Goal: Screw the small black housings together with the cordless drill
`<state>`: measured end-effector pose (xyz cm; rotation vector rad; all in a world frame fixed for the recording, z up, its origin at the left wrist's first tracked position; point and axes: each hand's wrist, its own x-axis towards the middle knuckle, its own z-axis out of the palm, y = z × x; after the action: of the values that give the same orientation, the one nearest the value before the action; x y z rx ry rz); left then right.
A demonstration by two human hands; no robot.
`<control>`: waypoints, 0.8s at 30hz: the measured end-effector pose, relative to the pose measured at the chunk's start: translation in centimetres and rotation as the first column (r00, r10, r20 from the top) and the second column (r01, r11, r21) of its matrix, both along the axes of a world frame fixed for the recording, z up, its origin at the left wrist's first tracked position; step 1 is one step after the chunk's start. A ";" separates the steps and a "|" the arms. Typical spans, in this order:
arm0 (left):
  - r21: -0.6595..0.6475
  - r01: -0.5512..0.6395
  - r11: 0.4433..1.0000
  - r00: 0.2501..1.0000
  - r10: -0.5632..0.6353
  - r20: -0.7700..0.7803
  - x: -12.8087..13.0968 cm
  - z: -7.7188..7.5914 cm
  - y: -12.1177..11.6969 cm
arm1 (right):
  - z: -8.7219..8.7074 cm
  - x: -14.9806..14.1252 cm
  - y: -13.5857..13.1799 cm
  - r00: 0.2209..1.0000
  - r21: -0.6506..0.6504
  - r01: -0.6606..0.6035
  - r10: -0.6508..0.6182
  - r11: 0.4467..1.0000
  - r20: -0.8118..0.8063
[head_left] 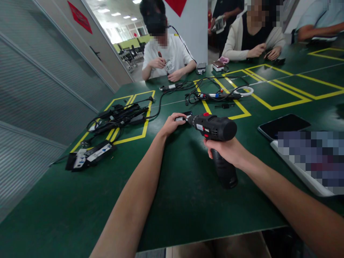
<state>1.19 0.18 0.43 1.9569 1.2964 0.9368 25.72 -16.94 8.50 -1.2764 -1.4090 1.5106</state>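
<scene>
My right hand (224,149) is wrapped round the grip of a black cordless drill (215,127) with red switches. The drill points left, and its chuck end meets the fingers of my left hand (172,124). Pinched in that left hand is a small silvery and dark piece (180,118), whose kind I cannot make out. Just behind the chuck lies a flat dark object (187,113), partly covered by the drill and my fingers.
Tangled black cables (120,116) and black adapters (99,151) lie on the left of the green table (188,208). More cables and tool-like rods (217,96) lie beyond the drill. A phone (283,126) rests at right. Across the table a person (168,53) holds a screwdriver (160,55); others sit further right.
</scene>
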 end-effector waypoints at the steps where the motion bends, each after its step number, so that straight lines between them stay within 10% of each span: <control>1: 0.001 0.001 1.000 1.000 -0.001 -0.003 0.0 0.0 0.0 | -0.1 0.0 0.0 1.000 -0.008 0.002 -0.002 1.000 0.002; 24: 0.039 -0.004 0.999 1.000 0.005 -0.015 0.2 0.2 -0.2 | 0.4 -0.1 -0.2 0.999 0.028 -0.001 0.000 1.000 0.038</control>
<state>1.43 -0.01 0.66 1.9951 1.3005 0.9579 25.67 -17.13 8.86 -1.2937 -1.4496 1.4696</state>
